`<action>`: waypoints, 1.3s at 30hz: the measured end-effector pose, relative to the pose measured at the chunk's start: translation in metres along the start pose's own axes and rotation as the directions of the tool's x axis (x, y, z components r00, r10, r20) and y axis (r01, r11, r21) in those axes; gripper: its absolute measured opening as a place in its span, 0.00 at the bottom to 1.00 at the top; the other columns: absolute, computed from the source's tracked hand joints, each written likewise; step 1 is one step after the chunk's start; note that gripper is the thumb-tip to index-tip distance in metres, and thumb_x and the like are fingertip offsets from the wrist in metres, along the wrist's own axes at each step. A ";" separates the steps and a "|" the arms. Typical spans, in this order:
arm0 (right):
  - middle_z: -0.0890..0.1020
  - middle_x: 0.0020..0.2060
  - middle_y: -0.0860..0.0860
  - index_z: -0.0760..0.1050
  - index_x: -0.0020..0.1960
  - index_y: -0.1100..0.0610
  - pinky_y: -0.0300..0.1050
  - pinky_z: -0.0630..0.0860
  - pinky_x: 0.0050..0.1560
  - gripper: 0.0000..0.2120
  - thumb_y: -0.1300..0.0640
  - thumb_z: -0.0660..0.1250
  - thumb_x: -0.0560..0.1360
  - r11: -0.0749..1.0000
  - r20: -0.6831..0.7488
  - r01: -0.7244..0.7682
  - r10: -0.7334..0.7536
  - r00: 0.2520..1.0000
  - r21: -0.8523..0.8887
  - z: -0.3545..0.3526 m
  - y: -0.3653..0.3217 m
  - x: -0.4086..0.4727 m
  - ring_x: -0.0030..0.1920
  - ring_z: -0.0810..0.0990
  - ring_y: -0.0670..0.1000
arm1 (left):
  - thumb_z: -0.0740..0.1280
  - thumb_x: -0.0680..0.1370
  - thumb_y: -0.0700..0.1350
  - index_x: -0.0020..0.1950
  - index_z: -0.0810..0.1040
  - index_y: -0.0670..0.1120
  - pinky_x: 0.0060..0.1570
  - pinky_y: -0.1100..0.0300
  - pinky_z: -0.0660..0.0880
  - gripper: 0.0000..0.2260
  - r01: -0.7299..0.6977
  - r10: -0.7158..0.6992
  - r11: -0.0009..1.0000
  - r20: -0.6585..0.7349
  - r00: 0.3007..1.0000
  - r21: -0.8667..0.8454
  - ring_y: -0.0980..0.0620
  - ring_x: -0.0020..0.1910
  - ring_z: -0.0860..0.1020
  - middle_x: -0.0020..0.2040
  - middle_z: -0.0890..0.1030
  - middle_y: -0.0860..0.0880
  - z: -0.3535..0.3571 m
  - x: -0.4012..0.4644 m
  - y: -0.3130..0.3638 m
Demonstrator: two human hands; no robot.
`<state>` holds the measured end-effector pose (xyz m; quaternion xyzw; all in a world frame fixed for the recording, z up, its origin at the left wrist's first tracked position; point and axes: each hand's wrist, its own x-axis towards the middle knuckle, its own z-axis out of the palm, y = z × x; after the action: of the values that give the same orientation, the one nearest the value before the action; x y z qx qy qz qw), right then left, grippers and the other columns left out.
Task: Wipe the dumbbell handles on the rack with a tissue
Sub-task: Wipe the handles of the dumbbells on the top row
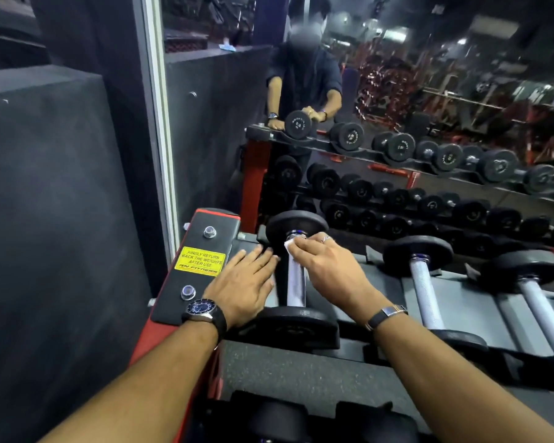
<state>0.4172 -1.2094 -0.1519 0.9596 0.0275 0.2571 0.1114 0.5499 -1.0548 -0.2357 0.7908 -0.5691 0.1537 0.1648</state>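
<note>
the right hand (325, 266) pinches a small white tissue (290, 246) against the far end of the chrome handle (296, 282) of the leftmost dumbbell (296, 321), close under its far weight plate. this dumbbell lies on the top tier of the rack (480, 289) — at the rack's left end. the left hand (242, 284) rests flat beside the handle, fingers straight and holding nothing, just by the yellow sign (200, 261) on the rack's end plate. two more dumbbells lie to the right — a mirror (397, 91) stands behind.
</note>
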 end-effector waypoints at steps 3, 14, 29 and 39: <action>0.82 0.54 0.51 0.79 0.61 0.59 0.48 0.75 0.24 0.18 0.60 0.55 0.77 0.991 0.039 0.131 -0.131 0.991 -0.016 0.000 0.003 -0.007 0.46 0.79 0.57 | 0.53 0.81 0.52 0.71 0.75 0.45 0.69 0.44 0.69 0.23 0.011 -0.012 0.999 -0.019 1.000 -0.040 0.45 0.71 0.72 0.70 0.76 0.46 0.001 0.001 -0.001; 0.83 0.55 0.52 0.79 0.61 0.60 0.50 0.77 0.25 0.19 0.61 0.55 0.77 0.986 0.057 0.161 -0.163 0.985 0.046 -0.013 0.014 -0.010 0.46 0.80 0.58 | 0.51 0.81 0.52 0.72 0.74 0.46 0.72 0.45 0.65 0.24 0.039 -0.041 0.997 -0.018 0.999 -0.064 0.45 0.73 0.70 0.72 0.74 0.46 0.000 0.001 0.000; 0.83 0.53 0.53 0.81 0.59 0.61 0.49 0.80 0.36 0.15 0.61 0.58 0.78 0.923 0.096 0.371 -0.381 0.920 0.102 -0.026 0.005 -0.022 0.47 0.82 0.57 | 0.56 0.79 0.51 0.65 0.80 0.45 0.65 0.43 0.71 0.21 0.015 -0.016 1.000 -0.070 0.997 -0.023 0.42 0.66 0.76 0.65 0.79 0.44 -0.002 0.005 0.001; 0.83 0.55 0.50 0.82 0.59 0.57 0.46 0.79 0.41 0.13 0.63 0.63 0.78 0.898 0.148 0.365 -0.406 0.902 0.244 -0.039 0.010 -0.019 0.48 0.80 0.54 | 0.56 0.78 0.50 0.64 0.81 0.44 0.64 0.42 0.72 0.21 0.015 -0.017 1.000 -0.085 0.996 -0.024 0.41 0.65 0.77 0.64 0.80 0.43 -0.004 0.005 0.002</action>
<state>0.3817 -1.2137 -0.1261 0.9616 0.2339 0.1301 0.0602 0.5489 -1.0577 -0.2300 0.7860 -0.5570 0.1795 0.1994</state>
